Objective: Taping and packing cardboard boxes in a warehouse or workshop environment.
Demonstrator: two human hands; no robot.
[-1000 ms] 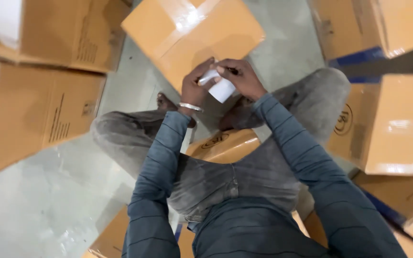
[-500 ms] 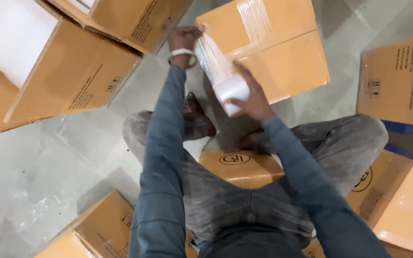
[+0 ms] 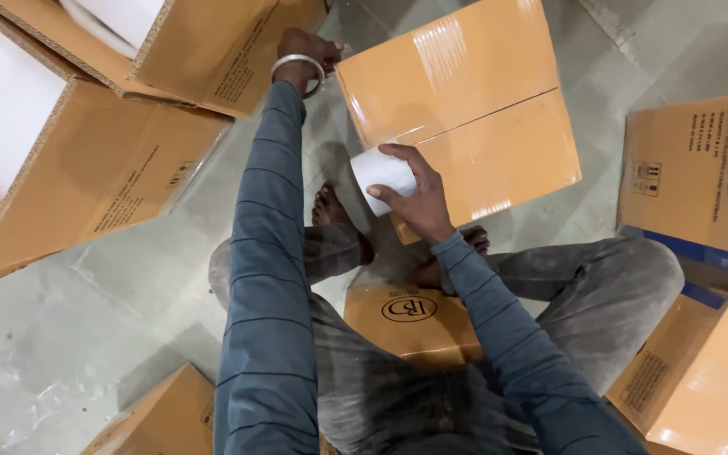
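The cardboard box (image 3: 465, 101) is matt brown board, with a glossy strip of clear plastic tape (image 3: 444, 50) shining across its top. The roll (image 3: 381, 173) in the right hand (image 3: 414, 198) looks smooth and white. A polished metal bangle (image 3: 297, 63) circles the left wrist. The sleeves (image 3: 267, 278) are ribbed blue cloth, and the floor (image 3: 69, 329) is smooth grey concrete with a dull sheen

Open boxes (image 3: 86, 160) cut off left

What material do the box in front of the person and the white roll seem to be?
Box: likely brown corrugated cardboard, with a glossy strip, probably clear tape. White roll in the right hand: seems plastic tape, faintly shiny. The left hand touches the box corner.
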